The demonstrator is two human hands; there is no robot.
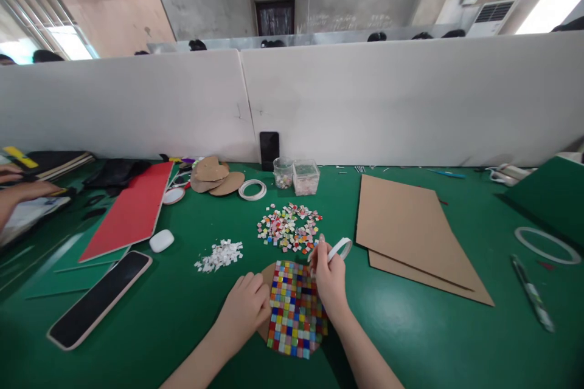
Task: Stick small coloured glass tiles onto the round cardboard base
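A sheet of small coloured mosaic tiles [288, 307] lies over a round cardboard disc [264, 333] on the table, close in front of me. The disc's brown edge shows along the left side. My left hand [249, 305] has its fingers curled against that left edge, with the fingertips partly hidden. At the sheet's upper right, my right hand [330, 276] is closed on a white roll of tape [343, 248], which sticks out past the fingers. Loose coloured tiles [292, 226] are spread just beyond the sheet, and a small heap of white pieces [219, 256] lies to the left.
Cardboard sheets [401, 225] lie at right, beside a pen [531, 295] and a tape ring [547, 245]. Two clear containers [305, 177] and a phone [269, 151] stand by the partition [319, 103]. Another phone [100, 301] lies left. Another person's hand [27, 194] is at far left.
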